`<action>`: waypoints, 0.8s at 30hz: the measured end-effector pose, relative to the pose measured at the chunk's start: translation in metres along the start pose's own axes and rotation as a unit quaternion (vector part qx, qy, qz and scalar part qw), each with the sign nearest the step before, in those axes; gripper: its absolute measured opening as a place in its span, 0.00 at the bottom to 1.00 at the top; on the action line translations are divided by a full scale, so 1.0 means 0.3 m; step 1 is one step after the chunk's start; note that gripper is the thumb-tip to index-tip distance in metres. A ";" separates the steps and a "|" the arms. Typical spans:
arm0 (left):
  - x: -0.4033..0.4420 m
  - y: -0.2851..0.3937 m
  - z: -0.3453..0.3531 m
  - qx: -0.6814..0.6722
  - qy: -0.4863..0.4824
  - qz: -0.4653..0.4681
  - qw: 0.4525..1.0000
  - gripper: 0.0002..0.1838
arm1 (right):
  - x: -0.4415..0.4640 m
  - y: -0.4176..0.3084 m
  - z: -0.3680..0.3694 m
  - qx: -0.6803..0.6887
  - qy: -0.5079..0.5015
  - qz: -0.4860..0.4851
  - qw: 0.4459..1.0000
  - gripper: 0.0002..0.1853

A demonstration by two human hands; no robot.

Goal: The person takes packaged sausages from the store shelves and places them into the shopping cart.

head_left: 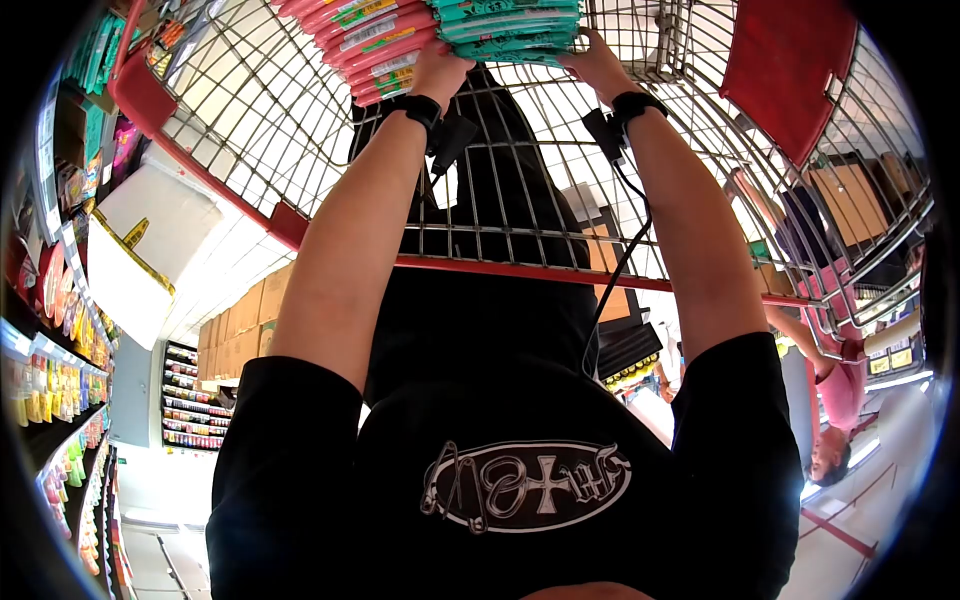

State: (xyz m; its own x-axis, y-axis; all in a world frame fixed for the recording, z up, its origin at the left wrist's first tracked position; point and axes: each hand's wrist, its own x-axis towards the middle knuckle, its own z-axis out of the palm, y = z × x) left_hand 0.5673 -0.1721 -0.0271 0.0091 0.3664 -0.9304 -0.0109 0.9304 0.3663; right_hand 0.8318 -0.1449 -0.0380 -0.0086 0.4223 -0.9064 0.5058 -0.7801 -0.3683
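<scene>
A stack of teal-green plastic packets (510, 28) is at the top of the head view, with my hands at its two sides. My left hand (440, 75) is closed against its left edge, between it and a neighbouring stack of pink packets (375, 48). At the other side, my right hand (597, 68) curls around the right edge of the green stack; its fingertips are partly hidden. Both stacks are at the wire shopping cart (500, 243), and their upper parts run out of the frame. What the packets contain cannot be made out.
Red cart trim (520, 272) crosses before my body. Stocked shelves (70, 370) line the left, near stacked cardboard boxes (245, 315). A red panel (790, 70) is on the cart's right. Another person in pink (843, 385) stands at the right. A black cable (640, 235) hangs from my right wrist.
</scene>
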 end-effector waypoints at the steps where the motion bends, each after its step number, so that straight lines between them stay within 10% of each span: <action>1: 0.005 -0.005 0.000 0.000 0.000 -0.001 1.000 0.24 | 0.004 0.008 0.004 0.059 -0.012 0.001 0.998 0.45; 24: -0.007 0.012 -0.001 -0.002 0.018 -0.043 0.999 0.34 | -0.052 -0.049 -0.006 0.224 0.006 0.063 0.973 0.45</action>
State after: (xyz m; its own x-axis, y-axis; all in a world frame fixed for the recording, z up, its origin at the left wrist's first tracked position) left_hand 0.5671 -0.1695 -0.0238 -0.0255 0.2839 -0.9585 -0.0156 0.9586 0.2843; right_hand 0.8260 -0.1391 -0.0179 0.0403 0.3131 -0.9489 0.0756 -0.9479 -0.3095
